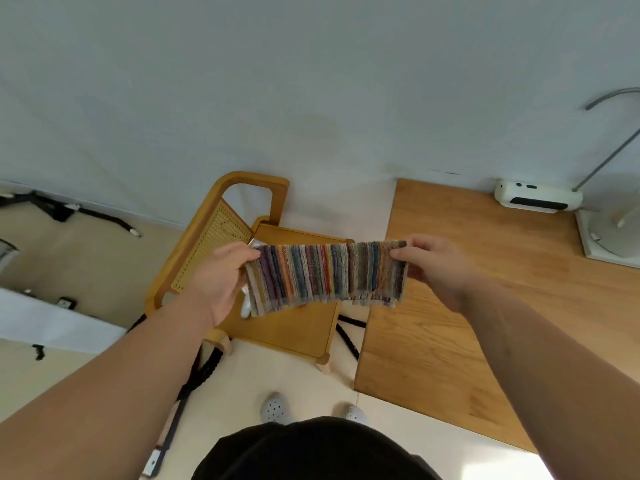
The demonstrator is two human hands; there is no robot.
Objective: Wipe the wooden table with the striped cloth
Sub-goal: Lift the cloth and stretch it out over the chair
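Lamp base (613, 239), device (538, 199) at table's (485, 323) back

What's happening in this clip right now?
A standing person holds the striped cloth stretched out in the air, the left hand pinching one end and the right hand the other. It hangs above a wooden chair, beside the wooden table. The cloth isn't touching the table, so wiping has not begun.

I see the striped cloth (325, 275) at centre frame as rough, ribbed terry, matt. The desk (485, 306) at right is smooth, satin-finished wood with visible grain. The chair (287, 327) is glossier varnished wood, its back woven cane. The device (538, 199) at upper right looks like smooth white plastic.
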